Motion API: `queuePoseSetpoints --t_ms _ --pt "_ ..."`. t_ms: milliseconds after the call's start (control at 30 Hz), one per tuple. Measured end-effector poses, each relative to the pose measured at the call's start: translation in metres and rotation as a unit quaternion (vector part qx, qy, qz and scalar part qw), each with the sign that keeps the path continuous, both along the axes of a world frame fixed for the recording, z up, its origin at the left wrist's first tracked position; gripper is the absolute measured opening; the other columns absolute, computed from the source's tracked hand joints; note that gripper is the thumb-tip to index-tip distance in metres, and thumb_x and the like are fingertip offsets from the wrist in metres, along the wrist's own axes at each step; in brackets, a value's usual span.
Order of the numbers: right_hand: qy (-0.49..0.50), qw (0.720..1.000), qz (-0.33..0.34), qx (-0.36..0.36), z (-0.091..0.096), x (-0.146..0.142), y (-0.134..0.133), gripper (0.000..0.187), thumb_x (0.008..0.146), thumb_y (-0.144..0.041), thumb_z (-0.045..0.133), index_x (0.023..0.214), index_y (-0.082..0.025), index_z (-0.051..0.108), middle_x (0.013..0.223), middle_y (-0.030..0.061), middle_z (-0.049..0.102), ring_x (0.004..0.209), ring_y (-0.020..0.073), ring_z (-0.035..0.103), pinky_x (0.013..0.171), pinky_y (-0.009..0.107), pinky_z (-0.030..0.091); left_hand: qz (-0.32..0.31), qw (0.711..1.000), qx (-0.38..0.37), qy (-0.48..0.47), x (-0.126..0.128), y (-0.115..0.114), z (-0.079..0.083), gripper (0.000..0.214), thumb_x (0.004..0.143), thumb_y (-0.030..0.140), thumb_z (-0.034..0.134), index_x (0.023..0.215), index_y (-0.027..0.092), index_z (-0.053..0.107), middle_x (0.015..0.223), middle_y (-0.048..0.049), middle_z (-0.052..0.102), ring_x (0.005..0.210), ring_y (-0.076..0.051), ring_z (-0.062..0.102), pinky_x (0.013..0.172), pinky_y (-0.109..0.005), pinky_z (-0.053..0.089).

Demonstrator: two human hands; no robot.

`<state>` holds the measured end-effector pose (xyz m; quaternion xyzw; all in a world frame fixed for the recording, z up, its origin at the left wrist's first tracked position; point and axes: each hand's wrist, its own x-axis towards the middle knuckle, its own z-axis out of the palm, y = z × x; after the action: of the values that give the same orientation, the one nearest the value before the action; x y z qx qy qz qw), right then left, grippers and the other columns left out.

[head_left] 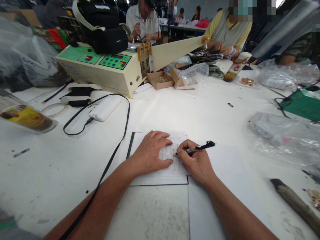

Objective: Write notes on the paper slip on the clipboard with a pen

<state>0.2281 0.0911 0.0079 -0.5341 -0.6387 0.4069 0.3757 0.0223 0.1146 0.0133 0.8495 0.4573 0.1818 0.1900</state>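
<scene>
My right hand (197,161) pinches a black pen (203,146), its tip on a small sheet covered in handwriting (177,165). That sheet lies on a dark-edged notebook (147,180). Spread over the left part of the pages is my left hand (153,151), thumb and fingers apart, pressing on the paper. Beneath my right forearm is a large plain white sheet (225,186). A black cord (116,151) runs across my left forearm to a white power bank (105,108).
A cream machine with green panels (100,71) stands at the back left, a black bag (102,26) on top. Left is a glass of yellow drink (27,116). Plastic bags (282,136) and a dark-tipped tool (295,200) lie right. Several people sit across the table.
</scene>
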Motion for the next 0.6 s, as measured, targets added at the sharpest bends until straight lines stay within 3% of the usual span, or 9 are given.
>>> queuePoseSetpoints --t_ms 600 --pt "0.002 1.0 0.0 -0.007 0.0019 -0.0002 -0.0006 0.012 0.087 -0.022 0.06 0.075 -0.022 0.06 0.065 -0.0043 0.053 0.061 0.0142 0.048 0.057 0.028 0.036 0.0 1.0 -0.009 0.005 0.0006 -0.0006 0.0026 0.055 0.072 0.039 0.086 0.122 0.023 0.068 0.144 -0.0096 0.058 0.135 -0.035 0.047 0.121 -0.055 0.036"
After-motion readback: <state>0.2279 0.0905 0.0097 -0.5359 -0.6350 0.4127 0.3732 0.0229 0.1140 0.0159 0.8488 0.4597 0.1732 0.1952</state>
